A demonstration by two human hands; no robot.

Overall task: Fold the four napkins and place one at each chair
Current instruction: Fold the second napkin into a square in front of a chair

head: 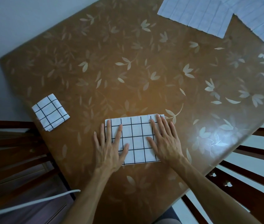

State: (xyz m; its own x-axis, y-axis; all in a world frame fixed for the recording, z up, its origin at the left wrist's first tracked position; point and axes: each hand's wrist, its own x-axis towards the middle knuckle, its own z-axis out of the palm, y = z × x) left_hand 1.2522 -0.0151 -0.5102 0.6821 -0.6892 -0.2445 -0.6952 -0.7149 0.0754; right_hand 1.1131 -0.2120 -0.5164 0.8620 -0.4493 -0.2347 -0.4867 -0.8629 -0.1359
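With the left hand [110, 147] and right hand [165, 139] flat, fingers straight, on the half-folded napkin [136, 139] at the worktop's [128, 70] near edge, firm outward smoothing should sharpen the crease.

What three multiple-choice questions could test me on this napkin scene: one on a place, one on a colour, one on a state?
1. Where does the small folded napkin lie?
A. near the left edge of the table, beside a chair
B. on the floor
C. on a plate

2. What colour are the grid lines of the larger napkin?
A. red
B. black
C. green

3. How do the left hand and right hand lie?
A. clenched in fists
B. lifted in the air
C. flat on the larger napkin, fingers straight

Answers: 1 A, it sits at that edge by the chair; 2 B, black lines cross white cloth; 3 C, both palms press it down.
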